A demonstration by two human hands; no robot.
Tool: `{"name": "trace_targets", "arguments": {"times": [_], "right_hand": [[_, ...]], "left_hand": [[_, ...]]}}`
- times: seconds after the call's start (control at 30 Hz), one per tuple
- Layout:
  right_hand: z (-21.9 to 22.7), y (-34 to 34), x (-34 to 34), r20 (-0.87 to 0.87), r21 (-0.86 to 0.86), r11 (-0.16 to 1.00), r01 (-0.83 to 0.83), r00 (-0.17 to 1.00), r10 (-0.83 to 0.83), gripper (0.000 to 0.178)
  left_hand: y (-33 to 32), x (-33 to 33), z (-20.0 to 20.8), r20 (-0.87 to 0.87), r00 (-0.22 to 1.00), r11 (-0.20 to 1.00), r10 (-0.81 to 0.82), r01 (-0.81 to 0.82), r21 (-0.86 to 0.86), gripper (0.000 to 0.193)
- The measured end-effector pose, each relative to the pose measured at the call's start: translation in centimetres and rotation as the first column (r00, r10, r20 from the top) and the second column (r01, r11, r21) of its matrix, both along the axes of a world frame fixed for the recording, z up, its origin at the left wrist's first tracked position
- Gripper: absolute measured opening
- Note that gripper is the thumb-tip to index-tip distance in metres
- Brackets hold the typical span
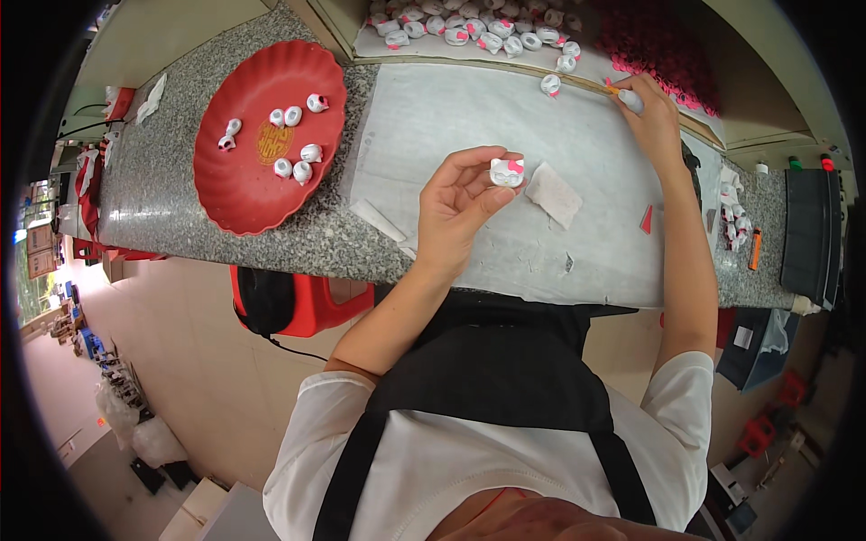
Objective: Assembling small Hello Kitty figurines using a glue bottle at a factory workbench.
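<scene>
Left hand raised over the middle of the table, fingers curled, thumb and fingertips pinching a white cat-head piece with a pink bow, decorated side up. Right hand at the paper's far right, closed around a small white bottle with an orange tip, near the shelf lip. White paper sheet gives a broad flat stretch from left hand to shelf edge; folded white pad sits just right of the piece. Red plate borders the left side, well apart from the hands; black apron by the near table edge. Left palm mostly hidden by fingers; bottle body partly covered by the right hand; piles in the shelf compartment cut off by the upper frame, dark pink heap too blurred to separate. Table speckled stone, paper thin and wrinkled, plate scalloped and glossy, holding rounded white pieces. Narrow red wedge on the paper's right.
</scene>
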State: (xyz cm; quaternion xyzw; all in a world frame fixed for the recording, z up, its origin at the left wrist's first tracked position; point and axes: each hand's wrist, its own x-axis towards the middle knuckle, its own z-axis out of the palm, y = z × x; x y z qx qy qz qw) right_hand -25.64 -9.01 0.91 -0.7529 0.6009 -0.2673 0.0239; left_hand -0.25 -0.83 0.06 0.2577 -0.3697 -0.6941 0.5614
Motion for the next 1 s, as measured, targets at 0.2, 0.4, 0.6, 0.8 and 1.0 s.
{"name": "trace_targets", "arguments": {"times": [0.2, 0.4, 0.6, 0.8, 1.0], "right_hand": [[1.5, 2.6, 1.6, 0.202, -0.102, 0.993, 0.061, 0.979, -0.039, 0.008], [5.3, 9.1, 7.0, 0.795, 0.185, 0.973, -0.138, 0.603, -0.065, 0.004], [3.4, 10.9, 9.9, 0.908, 0.256, 0.918, -0.304, 0.401, -0.12, 0.007], [2.5, 10.6, 10.3, 0.914, 0.282, 0.899, -0.335, 0.38, -0.146, 0.006], [2.0, 10.6, 10.2, 0.895, 0.306, 0.909, -0.282, 0.41, -0.174, 0.006]], "left_hand": [[0.1, -0.1, -0.3, 0.057, 0.998, 0.998, 0.006, -0.002, -0.063, 0.032], [0.5, -0.2, -0.5, 0.146, 0.988, 0.986, 0.04, -0.015, -0.168, 0.031], [0.5, -0.6, -0.6, 0.309, 0.949, 0.972, 0.068, 0.007, -0.236, 0.031], [0.4, -0.6, -0.7, 0.428, 0.891, 0.924, 0.155, 0.022, -0.381, 0.028], [0.6, -0.8, -0.2, 0.433, 0.885, 0.938, 0.168, -0.009, -0.346, 0.026]]}}
